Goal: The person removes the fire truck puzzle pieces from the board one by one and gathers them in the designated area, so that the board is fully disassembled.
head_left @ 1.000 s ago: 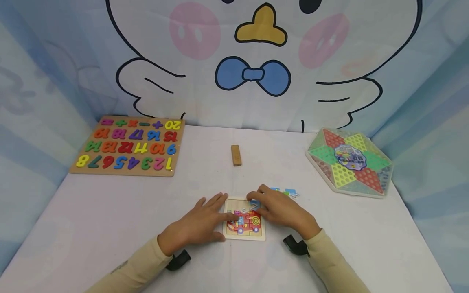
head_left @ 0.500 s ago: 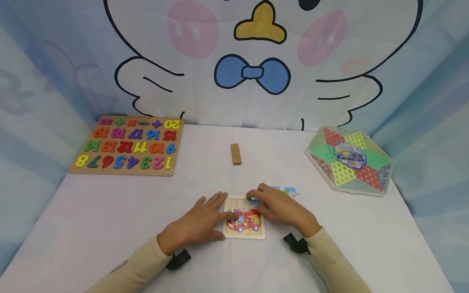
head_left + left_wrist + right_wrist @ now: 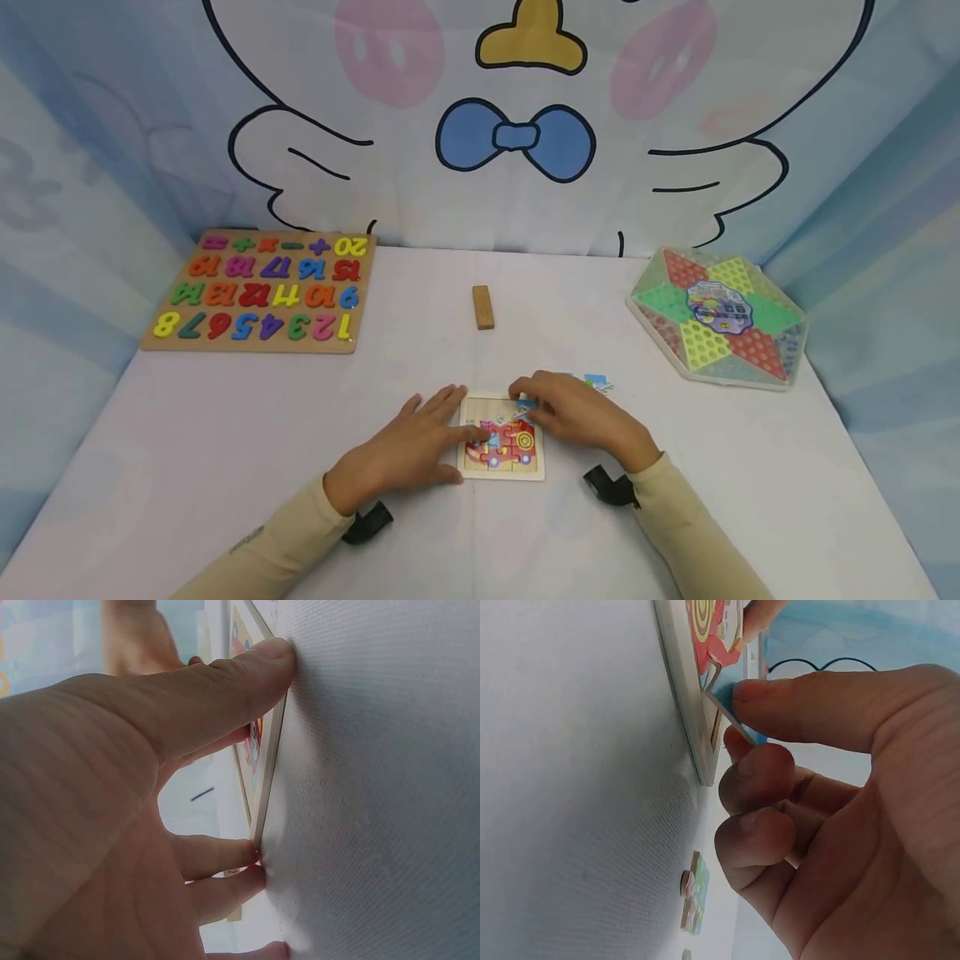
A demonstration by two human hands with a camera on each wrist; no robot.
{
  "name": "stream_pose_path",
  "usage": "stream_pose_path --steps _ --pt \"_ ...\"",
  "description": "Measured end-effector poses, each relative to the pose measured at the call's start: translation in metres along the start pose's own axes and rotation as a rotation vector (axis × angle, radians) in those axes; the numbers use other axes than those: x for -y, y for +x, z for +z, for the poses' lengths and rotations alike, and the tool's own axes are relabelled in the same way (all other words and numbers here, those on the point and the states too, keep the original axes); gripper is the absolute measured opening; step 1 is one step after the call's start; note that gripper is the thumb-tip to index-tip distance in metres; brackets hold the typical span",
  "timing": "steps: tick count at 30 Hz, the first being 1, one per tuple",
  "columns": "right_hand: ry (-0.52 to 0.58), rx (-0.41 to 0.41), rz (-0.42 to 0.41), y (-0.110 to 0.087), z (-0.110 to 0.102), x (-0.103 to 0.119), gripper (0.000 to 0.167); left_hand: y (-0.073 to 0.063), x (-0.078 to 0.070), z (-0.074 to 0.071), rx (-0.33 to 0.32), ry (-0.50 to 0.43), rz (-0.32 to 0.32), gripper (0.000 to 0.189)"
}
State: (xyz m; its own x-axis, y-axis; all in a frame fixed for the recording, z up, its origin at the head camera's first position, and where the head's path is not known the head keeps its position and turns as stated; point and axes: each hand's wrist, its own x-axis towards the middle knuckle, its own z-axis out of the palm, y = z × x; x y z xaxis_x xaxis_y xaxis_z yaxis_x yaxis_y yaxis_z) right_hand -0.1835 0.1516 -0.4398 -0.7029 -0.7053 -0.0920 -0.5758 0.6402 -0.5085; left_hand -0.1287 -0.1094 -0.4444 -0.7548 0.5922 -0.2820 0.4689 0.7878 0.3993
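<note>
A small wooden jigsaw board with a pale rim lies in front of me, a red vehicle picture filling its lower part. My left hand is spread at its left side. The index finger lies across the picture, the thumb is at the near edge, and other fingertips meet the left edge. Between right thumb and fingers, my right hand pinches a blue puzzle piece. That piece is tilted over the board's upper right part, its lower corner right by the red pieces.
Loose puzzle pieces lie beyond the right hand, partly hidden by it. A wooden block sits farther back. At the back left is a number board; at the back right, a hexagonal checkers box. A printed curtain closes off the back.
The head view has tipped down slightly. My right hand has shifted a little to the right with the blue piece, toward the board's corner. The left hand keeps its place on the board.
</note>
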Motion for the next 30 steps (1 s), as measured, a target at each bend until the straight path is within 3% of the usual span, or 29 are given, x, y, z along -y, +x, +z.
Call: stream_pose_path --steps 7,19,23,27,30 --pt "0.127 0.02 -0.021 0.0 -0.005 -0.003 0.024 0.0 0.0 0.0 -0.004 0.0 -0.001 0.058" --pt "0.187 -0.003 -0.074 -0.001 -0.008 -0.007 0.019 0.001 -0.002 -0.001 0.009 0.0 -0.018 0.058" --pt "0.167 -0.057 -0.023 -0.01 -0.022 -0.014 0.019 0.001 -0.002 -0.001 0.002 -0.004 -0.015 0.058" --pt "0.12 -0.157 0.065 -0.032 -0.048 -0.033 0.02 -0.001 -0.003 -0.001 -0.006 -0.016 -0.009 0.057" --pt "0.078 -0.181 0.121 -0.049 -0.064 -0.05 0.019 -0.002 -0.003 -0.001 -0.012 -0.019 -0.006 0.057"
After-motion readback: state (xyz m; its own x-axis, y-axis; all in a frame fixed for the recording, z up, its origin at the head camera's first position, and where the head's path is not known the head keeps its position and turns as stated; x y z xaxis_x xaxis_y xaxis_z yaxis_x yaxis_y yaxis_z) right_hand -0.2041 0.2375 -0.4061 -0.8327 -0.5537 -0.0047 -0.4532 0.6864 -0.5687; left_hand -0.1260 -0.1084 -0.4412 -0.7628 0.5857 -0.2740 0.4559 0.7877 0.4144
